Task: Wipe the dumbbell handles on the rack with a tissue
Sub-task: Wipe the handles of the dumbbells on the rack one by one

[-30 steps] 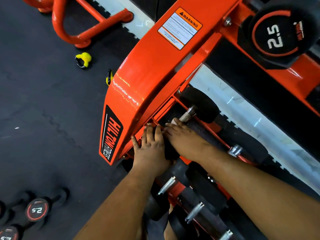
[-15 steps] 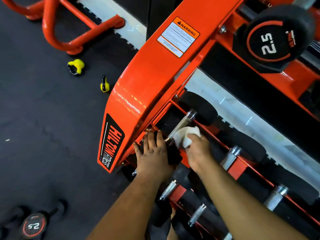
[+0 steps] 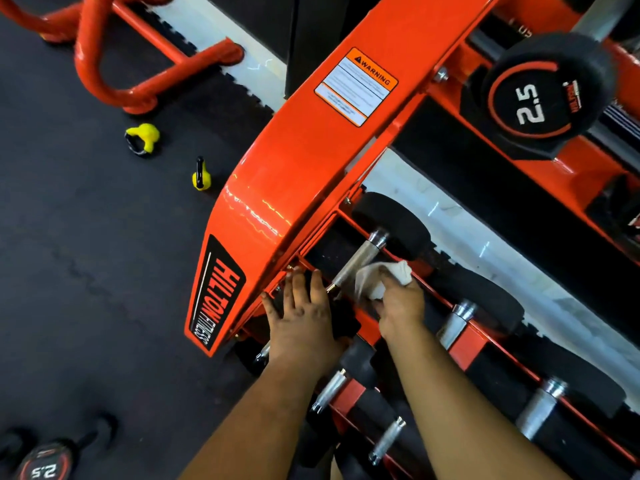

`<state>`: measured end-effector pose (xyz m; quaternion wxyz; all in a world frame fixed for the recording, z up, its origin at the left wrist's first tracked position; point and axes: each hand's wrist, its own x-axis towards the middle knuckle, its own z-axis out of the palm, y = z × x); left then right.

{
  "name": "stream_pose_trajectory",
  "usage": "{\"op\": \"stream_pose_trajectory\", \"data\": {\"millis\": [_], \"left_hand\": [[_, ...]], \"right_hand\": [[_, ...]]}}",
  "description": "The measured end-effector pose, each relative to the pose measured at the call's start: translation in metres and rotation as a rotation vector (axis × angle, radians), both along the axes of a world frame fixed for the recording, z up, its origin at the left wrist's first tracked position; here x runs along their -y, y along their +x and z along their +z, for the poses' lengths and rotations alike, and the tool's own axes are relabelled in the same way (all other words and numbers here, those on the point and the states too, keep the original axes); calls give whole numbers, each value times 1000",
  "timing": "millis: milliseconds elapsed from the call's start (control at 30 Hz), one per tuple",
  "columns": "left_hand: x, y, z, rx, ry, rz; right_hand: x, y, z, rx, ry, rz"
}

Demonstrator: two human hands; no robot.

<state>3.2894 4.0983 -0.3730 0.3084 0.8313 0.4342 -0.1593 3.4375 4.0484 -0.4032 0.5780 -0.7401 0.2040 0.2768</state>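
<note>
Orange steel fills the middle of the view: the glossy painted dumbbell rack (image 3: pixel 294 188), and everything is placed from its end post. Off to its left on the dark rubber floor (image 3: pixel 69 254) sit two small yellow kettlebells (image 3: pixel 142 137), well apart from the action. At the foot of the post, the left hand (image 3: pixel 304 317) lies flat with fingers straight, pressing on the near black rubber head of the end dumbbell (image 3: pixel 343 317) to steady it, just as it was a second ago.

Now the change! Just right of the post, the knurled silver dumbbell handle (image 3: pixel 356 263) shows far more bare metal than it did half a second ago, and a second ago the right hand lay right over it. The right hand (image 3: pixel 398 299) has slid off to the handle's right side, fingers curled round the crumpled white tissue (image 3: pixel 384 277), which touches the handle only at its lower flank.

That reads as a stroke just finished on this first handle. Further right along the same shelf, more silver handles (image 3: pixel 457 320) wait between black heads, untouched by the tissue, so most of the job looks yet to come.
</note>
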Motion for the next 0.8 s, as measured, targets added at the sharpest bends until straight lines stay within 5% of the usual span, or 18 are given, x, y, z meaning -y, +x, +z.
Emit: {"op": "stream_pose_trajectory", "data": {"millis": [100,300,667,800], "left_hand": [[-1,0,0,-5,-5,-2],[-1,0,2,5,-14,11],[0,1,1,17,2,14],[0,0,0,13,10,2]], "right_hand": [[-7,5,5,157,-143,25],[6,-2,-7,72,-198,54],[-17,3,-6,100,47,-102],[-21,-7,-3,-39,199,-16]]}}
